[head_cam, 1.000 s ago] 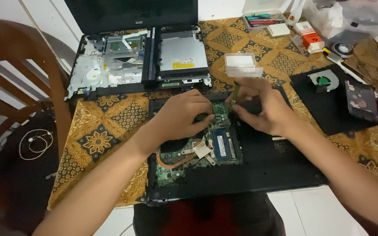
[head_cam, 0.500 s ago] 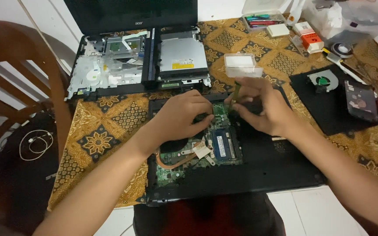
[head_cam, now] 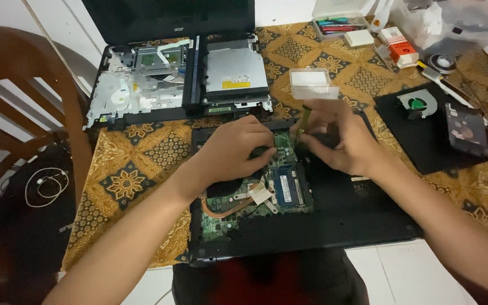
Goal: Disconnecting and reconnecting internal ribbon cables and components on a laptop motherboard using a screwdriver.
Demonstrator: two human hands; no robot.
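Both arms reach forward from the bottom, and the hands meet in the middle. The left hand lies palm down with its fingers bent and pressing down. The right hand sits just beside it, with its fingers curled in and its fingertips pinched together. The two hands almost touch. Both forearms are bare.

Single head-worn view, looking steeply down, close over the table, facing its far edge

Looks like a home here: patterned batik tablecloth across the surface, wooden dining chair at left, tiled floor below.
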